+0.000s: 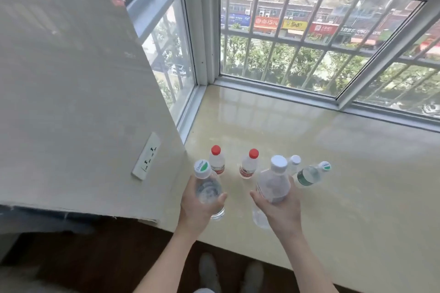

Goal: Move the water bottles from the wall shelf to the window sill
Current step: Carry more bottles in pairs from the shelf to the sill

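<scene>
The left grip (pixel 197 200) is clamped round the green-capped bottle (pixel 207 189) and the right grip (pixel 281 207) round the larger white-capped bottle (pixel 273 184), both upright over the window sill (pixel 321 154) directly beneath, four other bottles (pixel 248 166) just beyond them.

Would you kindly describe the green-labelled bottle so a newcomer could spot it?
Find the glossy cream window sill. Just beyond the right hand stands the rightmost clear plastic bottle. Only it shows a dark green label.
</scene>
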`<state>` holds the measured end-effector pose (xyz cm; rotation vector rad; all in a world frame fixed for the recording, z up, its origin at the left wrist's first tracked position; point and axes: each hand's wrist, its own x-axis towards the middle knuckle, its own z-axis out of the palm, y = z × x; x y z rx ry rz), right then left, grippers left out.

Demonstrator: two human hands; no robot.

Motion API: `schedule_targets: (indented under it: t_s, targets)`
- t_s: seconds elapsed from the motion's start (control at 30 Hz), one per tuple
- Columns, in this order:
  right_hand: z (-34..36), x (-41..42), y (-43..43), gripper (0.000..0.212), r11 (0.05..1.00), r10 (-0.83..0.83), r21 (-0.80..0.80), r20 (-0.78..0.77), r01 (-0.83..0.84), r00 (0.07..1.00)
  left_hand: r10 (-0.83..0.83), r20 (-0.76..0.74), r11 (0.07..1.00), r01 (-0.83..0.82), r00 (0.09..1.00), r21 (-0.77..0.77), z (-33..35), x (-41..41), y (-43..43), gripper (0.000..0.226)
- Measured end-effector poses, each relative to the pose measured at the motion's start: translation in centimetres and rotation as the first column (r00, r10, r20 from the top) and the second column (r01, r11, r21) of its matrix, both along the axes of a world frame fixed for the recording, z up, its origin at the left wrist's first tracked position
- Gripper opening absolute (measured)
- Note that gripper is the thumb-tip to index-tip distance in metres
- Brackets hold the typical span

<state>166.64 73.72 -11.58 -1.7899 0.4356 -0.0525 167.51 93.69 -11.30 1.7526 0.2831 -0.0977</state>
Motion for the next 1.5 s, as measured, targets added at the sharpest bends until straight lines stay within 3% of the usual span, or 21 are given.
schedule_targets:
  t_s: [0.13, 0.23, 0.33, 0.6, 0.8, 1.0, 1.27, 1.5]
  targets:
    - [-4.2, 0.5, -0.1, 0.064, 0.998, -0.005, 0.055, -0.058, 0.008, 0.998, -0.025, -0.061, 1.000, 0.025, 0.998, 0.008, -4.4, 0.4, -0.3, 0.051]
    - [-8.8, 1.3, -0.3, 0.076, 0.998, 0.013, 0.061, -0.130, -0.005, 0.991, 0.006, -0.106, 1.000, -0.002, 0.994, 0.029, -8.4, 1.1, -0.8, 0.049]
    - [-13.5, 2.0, -0.7, 0.064, 0.998, 0.031, 0.058, -0.189, -0.020, 0.982, 0.016, -0.132, 1.000, -0.015, 0.991, 0.006, -12.3, 1.7, -1.5, 0.048]
    - [-21.2, 3.8, 0.3, 0.058, 0.999, -0.015, 0.041, -0.103, 0.019, 0.995, -0.033, -0.101, 0.993, 0.044, 0.994, 0.106, -19.6, 4.2, -0.8, 0.048]
    - [-23.4, 5.2, 1.4, 0.066, 0.998, -0.067, -0.003, -0.006, 0.067, 0.998, -0.094, -0.031, 0.985, 0.097, 0.995, 0.145, -21.7, 6.0, -0.1, 0.053]
    - [-23.9, 4.9, 1.9, 0.071, 0.999, 0.013, -0.033, 0.018, -0.012, 1.000, -0.145, 0.002, 0.976, 0.143, 0.989, 0.167, -22.9, 6.7, 0.7, 0.056]
    - [-24.5, 4.6, 1.4, 0.067, 0.997, -0.001, -0.080, -0.068, -0.004, 0.998, -0.201, -0.054, 0.955, 0.208, 0.978, 0.213, -23.5, 6.8, 1.5, 0.065]
    - [-24.9, 3.7, 1.5, 0.078, 0.999, -0.022, -0.052, -0.122, 0.016, 0.992, -0.202, -0.031, 0.938, 0.202, 0.979, 0.281, -24.0, 6.8, 1.6, 0.067]
